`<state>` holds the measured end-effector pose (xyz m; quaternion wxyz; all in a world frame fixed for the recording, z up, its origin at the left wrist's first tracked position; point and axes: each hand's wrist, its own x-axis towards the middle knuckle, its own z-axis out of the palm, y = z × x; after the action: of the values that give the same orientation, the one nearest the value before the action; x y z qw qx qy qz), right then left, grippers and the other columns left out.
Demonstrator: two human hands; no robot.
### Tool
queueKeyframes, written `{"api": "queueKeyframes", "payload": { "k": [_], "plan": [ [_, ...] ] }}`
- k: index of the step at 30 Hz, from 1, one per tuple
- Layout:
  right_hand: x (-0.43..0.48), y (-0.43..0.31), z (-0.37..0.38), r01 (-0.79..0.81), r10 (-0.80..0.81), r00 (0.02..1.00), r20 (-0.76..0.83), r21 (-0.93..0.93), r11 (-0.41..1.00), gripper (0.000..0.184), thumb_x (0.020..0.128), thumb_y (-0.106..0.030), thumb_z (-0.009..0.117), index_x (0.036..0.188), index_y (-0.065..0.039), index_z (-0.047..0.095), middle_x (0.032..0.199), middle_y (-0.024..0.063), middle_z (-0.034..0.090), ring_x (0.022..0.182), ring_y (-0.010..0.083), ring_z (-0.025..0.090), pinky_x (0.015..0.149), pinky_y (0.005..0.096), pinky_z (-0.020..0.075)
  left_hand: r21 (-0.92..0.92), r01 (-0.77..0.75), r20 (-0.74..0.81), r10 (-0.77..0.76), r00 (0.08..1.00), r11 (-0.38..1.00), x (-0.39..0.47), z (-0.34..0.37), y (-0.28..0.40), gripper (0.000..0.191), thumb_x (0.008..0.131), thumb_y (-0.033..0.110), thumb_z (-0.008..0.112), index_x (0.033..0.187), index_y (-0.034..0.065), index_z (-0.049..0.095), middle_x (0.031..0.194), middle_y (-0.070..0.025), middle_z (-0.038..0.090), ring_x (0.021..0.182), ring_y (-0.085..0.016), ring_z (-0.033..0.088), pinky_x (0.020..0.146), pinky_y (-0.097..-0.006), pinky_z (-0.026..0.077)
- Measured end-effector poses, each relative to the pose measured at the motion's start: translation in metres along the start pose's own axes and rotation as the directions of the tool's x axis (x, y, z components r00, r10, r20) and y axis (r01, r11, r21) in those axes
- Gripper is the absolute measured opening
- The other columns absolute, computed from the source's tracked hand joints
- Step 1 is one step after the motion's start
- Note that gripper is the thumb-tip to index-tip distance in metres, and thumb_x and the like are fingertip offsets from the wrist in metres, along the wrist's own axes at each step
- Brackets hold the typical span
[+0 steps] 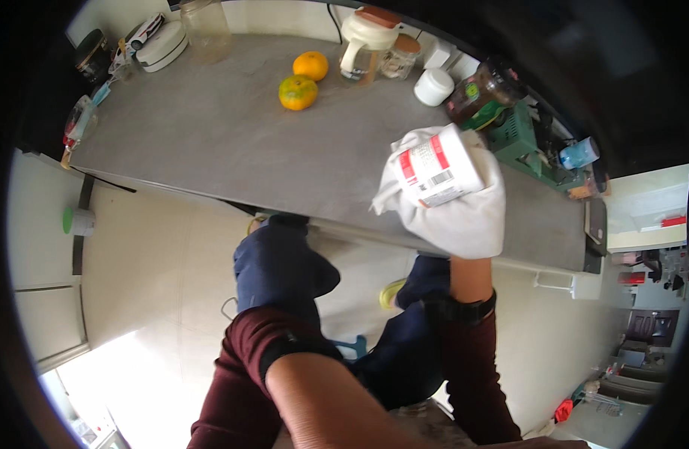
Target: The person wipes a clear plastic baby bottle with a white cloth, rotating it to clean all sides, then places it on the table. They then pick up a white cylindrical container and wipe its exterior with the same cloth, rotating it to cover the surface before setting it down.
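Note:
A loose white cloth (462, 230) covers my right hand, hiding its fingers; only the wrist shows below. Against the cloth is a white plastic tub (442, 163) with a red and white printed label, tilted over the countertop's front part. The covered hand appears to hold the tub through the cloth. My left forearm, its maroon sleeve pushed up, crosses low in front of my body and runs off the bottom edge. The left hand itself is out of view. Beneath the tub lies the grey countertop (221, 123).
Two oranges (303, 81), a lidded glass jug (367, 45), a glass jar (400, 56) and a small white jar (434, 87) stand towards the back. On the right are a large dark-filled jar (484, 92) and a green plastic basket (515, 137). A round white case (162, 47) sits at the back left.

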<state>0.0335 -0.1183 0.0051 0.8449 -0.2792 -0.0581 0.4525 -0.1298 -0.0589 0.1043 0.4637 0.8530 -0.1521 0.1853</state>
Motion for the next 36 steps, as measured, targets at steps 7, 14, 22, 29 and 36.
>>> {"api": "queueKeyframes", "payload": {
  "k": [7, 14, 22, 29, 36],
  "plan": [
    [-0.023, -0.019, -0.005, 0.25, -0.248, 0.967, 0.057, -0.391, 0.886, 0.03, 0.089, -0.014, 0.061, 0.112, 0.003, 0.055, 0.108, 0.0147, 0.062, 0.102, 0.0244, 0.061, 0.089, 0.0374, 0.0521, 0.059, 0.033, 0.008, -0.033, 0.999, 0.998, 0.002, -0.001, 0.0, 0.031, 0.099, 0.031, 0.04, 0.095, 0.0029, 0.054, 0.097, -0.0103, 0.054, 0.088, -0.024, 0.053, 0.083, -0.0369, 0.044],
    [-0.007, -0.005, -0.026, 0.531, -0.447, 0.746, 0.494, -0.846, -0.049, 0.035, 0.076, -0.005, 0.075, 0.106, 0.003, 0.057, 0.102, 0.0096, 0.068, 0.095, 0.0182, 0.066, 0.087, 0.0288, 0.0515, 0.175, 0.06, 0.015, -0.063, 0.998, 0.983, 0.01, 0.003, 0.007, 0.029, 0.099, 0.029, 0.04, 0.09, 0.0048, 0.053, 0.093, -0.0083, 0.054, 0.084, -0.023, 0.053, 0.079, -0.0358, 0.045],
    [-0.014, -0.01, -0.028, 0.517, -0.481, 0.786, 0.388, -0.839, 0.17, 0.042, 0.075, -0.015, 0.083, 0.106, 0.0, 0.059, 0.104, 0.0144, 0.065, 0.098, 0.0266, 0.064, 0.088, 0.0354, 0.0504, 0.331, 0.097, 0.024, -0.111, 0.994, 0.939, 0.013, 0.006, 0.022, 0.027, 0.098, 0.027, 0.04, 0.085, 0.007, 0.052, 0.087, -0.006, 0.053, 0.078, -0.021, 0.052, 0.075, -0.0345, 0.045],
    [-0.027, -0.014, -0.034, 0.443, -0.553, 0.722, 0.416, -0.892, -0.092, 0.061, 0.069, -0.019, 0.086, 0.118, 0.001, 0.055, 0.116, 0.0216, 0.059, 0.108, 0.0364, 0.059, 0.095, 0.04, 0.0477, 0.464, 0.127, 0.02, -0.154, 0.988, 0.877, 0.015, 0.007, 0.035, 0.027, 0.098, 0.025, 0.04, 0.08, 0.0089, 0.051, 0.083, -0.0039, 0.053, 0.074, -0.02, 0.052, 0.072, -0.0335, 0.046],
    [-0.028, -0.013, -0.037, 0.451, -0.615, 0.663, 0.426, -0.883, -0.126, 0.049, 0.073, -0.015, 0.086, 0.112, -0.001, 0.059, 0.11, 0.0166, 0.063, 0.105, 0.0291, 0.062, 0.092, 0.037, 0.0485, 0.601, 0.145, 0.012, -0.19, 0.982, 0.786, 0.018, 0.004, 0.053, 0.028, 0.098, 0.023, 0.04, 0.076, 0.0108, 0.051, 0.078, -0.0019, 0.052, 0.069, -0.018, 0.051, 0.068, -0.0324, 0.046]
  ]
}}
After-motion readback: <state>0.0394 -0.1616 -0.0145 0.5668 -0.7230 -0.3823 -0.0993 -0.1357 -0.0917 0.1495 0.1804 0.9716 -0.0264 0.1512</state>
